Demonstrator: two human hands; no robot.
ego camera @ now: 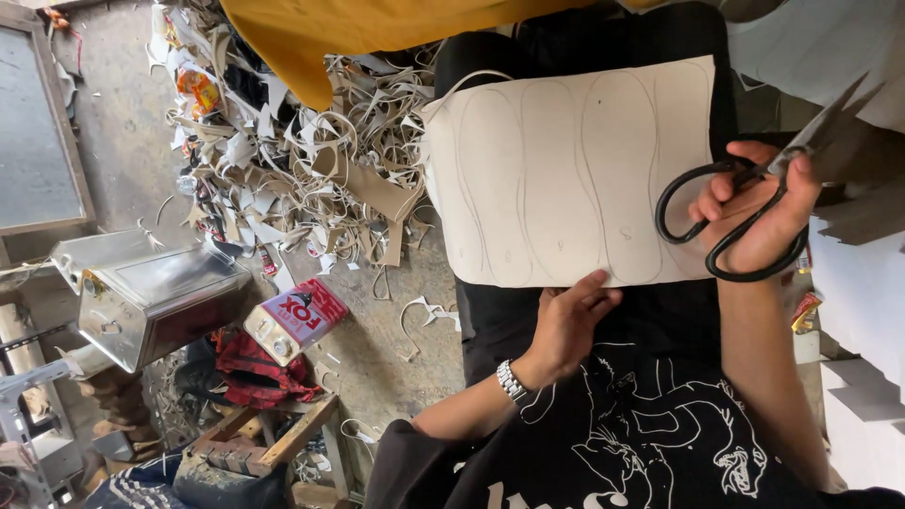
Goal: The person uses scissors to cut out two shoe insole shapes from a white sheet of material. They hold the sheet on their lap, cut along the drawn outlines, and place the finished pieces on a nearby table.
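A beige sheet with several pencilled long rounded outlines lies across my lap, over black trousers. My left hand, with a metal watch on its wrist, grips the sheet's near edge with fingers on top. My right hand is at the sheet's right edge. It holds large black-handled scissors by the loops. The blades point up and to the right, away from the sheet, and look nearly closed.
A heap of beige and white offcuts covers the floor to the left. Nearer are a metal box, a red and white tin and a wooden stool. A yellow cloth hangs at the top. Pale stacked sheets stand at the right.
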